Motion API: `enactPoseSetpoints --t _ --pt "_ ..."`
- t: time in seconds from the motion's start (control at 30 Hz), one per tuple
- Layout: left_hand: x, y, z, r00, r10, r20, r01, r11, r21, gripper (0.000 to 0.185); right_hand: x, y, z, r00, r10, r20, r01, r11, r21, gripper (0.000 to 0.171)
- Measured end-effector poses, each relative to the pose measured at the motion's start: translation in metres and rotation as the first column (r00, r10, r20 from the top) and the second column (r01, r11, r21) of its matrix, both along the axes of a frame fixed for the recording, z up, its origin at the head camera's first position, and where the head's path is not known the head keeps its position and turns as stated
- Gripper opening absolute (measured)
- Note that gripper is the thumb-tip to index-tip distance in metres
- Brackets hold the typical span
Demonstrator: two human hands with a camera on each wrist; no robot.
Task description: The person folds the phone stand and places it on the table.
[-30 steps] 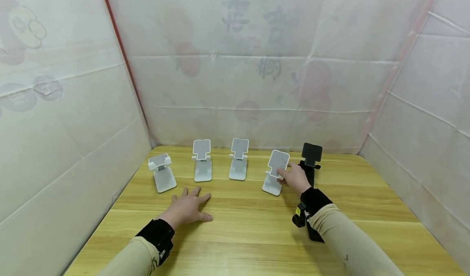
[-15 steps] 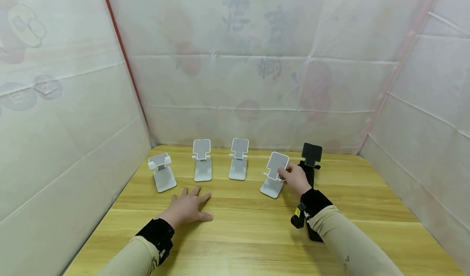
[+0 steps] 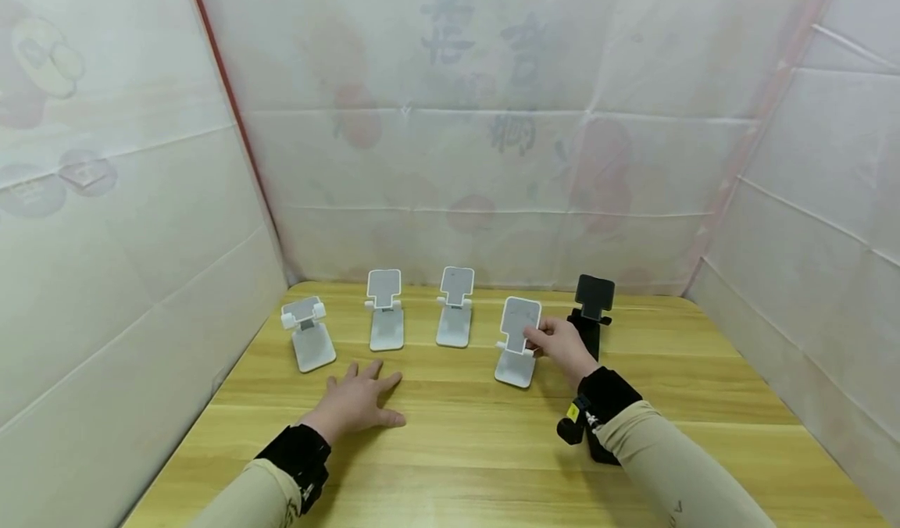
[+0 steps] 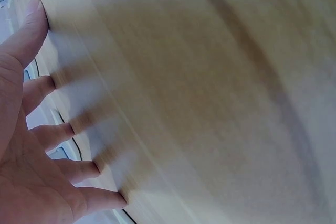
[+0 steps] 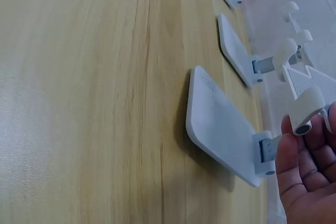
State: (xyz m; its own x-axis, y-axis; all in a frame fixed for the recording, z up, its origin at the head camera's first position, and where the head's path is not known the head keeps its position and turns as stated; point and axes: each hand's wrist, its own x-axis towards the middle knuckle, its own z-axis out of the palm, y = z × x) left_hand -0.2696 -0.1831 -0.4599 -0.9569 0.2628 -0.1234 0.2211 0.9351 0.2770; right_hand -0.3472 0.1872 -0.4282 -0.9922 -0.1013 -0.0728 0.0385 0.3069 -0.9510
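Observation:
A white phone stand (image 3: 520, 321) with a grey pad is in my right hand (image 3: 562, 347), thumb and fingers pinching the right edge of its upper plate. In the right wrist view, those fingers sit by one of its small front hooks (image 5: 308, 106). Its base plate (image 5: 218, 121) is at the tabletop with a shadow beneath; whether it fully touches I cannot tell. My left hand (image 3: 355, 401) rests fingers spread on the wooden table (image 3: 450, 450), fingertips touching it in the left wrist view, holding nothing.
Three more white phone stands, a left one (image 3: 309, 337), a second one (image 3: 386, 309) and a middle one (image 3: 455, 305), line the back. A black phone stand (image 3: 594, 297) is right of my right hand. Behind the table hangs a pale sheet (image 3: 450, 161).
My right hand has shifted the white phone stand left and toward me, turning it to face more squarely forward. The left hand keeps its place.

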Motion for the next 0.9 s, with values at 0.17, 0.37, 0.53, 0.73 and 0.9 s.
enactPoseSetpoints --t 0.17,0.37,0.53,0.73,0.9 --pt "0.0 -0.001 -0.003 1.0 -0.001 -0.019 0.001 1.0 0.01 0.085 0.003 -0.002 0.004 0.999 0.028 -0.015 -0.028 1.0 -0.006 0.019" --pt "0.001 -0.002 -0.006 1.0 -0.006 -0.026 0.007 1.0 0.013 0.083 0.007 -0.003 0.012 0.995 0.087 -0.044 -0.087 0.996 -0.006 0.021" --pt "0.002 -0.003 -0.004 1.0 -0.018 -0.018 0.018 1.0 0.012 0.083 0.014 -0.005 0.021 0.989 0.134 -0.061 -0.134 0.991 0.004 0.023" --pt "0.002 -0.002 0.0 1.0 -0.022 0.014 0.022 1.0 0.001 0.085 0.022 -0.009 0.028 0.986 0.154 -0.057 -0.154 0.988 -0.003 0.022" --pt "0.002 0.001 0.003 1.0 -0.012 0.026 0.012 1.0 -0.002 0.09 0.027 -0.011 0.03 0.985 0.162 -0.063 -0.163 0.987 -0.003 0.023"
